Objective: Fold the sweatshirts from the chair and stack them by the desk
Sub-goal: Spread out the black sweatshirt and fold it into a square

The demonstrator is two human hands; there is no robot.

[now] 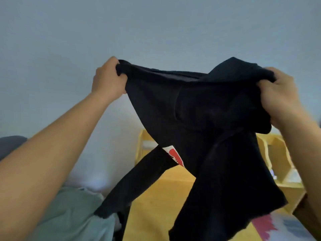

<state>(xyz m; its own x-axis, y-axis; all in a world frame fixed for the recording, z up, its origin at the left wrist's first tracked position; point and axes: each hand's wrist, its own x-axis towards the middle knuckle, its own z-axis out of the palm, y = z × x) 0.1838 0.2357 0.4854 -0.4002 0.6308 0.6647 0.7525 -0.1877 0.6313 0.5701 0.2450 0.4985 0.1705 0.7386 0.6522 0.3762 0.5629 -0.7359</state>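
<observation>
Sweatshirt (199, 110), black, hung in the air above the yellow bench (161, 197), bunched at its top edge in the left hand (107, 79) and right hand (279, 91), looking soft, limp and light, best taken at the shoulders to spread flat.

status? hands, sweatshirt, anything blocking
Left hand and right hand: grip on black sweatshirt, held up, unfolded. Sleeve dangling over desk. Nothing blocking.
</observation>
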